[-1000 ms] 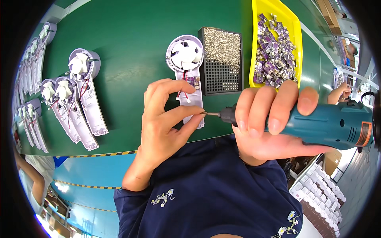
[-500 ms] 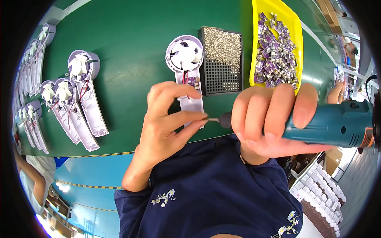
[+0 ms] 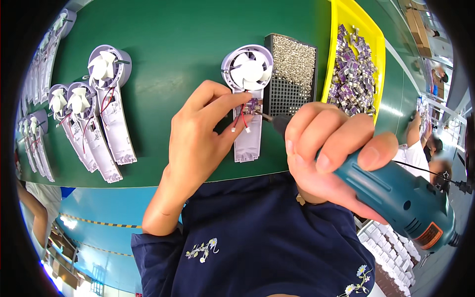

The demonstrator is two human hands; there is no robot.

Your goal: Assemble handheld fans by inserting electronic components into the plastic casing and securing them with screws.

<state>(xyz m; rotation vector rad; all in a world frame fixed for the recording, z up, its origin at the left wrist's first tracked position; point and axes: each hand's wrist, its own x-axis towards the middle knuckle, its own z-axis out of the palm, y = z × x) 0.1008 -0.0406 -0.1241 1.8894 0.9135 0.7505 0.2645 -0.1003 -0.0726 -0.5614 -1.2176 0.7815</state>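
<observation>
A small purple circuit board [image 3: 254, 106] sits in the handle of a white handheld fan housing [image 3: 247, 147], just below its round head with a white fan blade [image 3: 248, 71]. The bent fingers of my left hand [image 3: 195, 126] close in at the board's left side, the index fingertip on its upper edge. Red and black wires with white plugs hang below the board. My right hand [image 3: 329, 151] is wrapped round a teal electric screwdriver [image 3: 391, 190], tilted with its back end low at the right. Its bit points at the board's right edge; whether a screw sits there is too small to tell.
A black screw tray [image 3: 292, 94] full of small screws stands right of the housing. Beyond it is a yellow bin [image 3: 378, 59] of purple circuit boards [image 3: 352, 74]. Several fan housings [image 3: 118, 126] lie along the left of the green table [image 3: 173, 44]. Other people are at both sides.
My left fingers have left the screwdriver bit and moved up to the circuit board. The screwdriver has swung, its tip now up at the board and its back end lower.
</observation>
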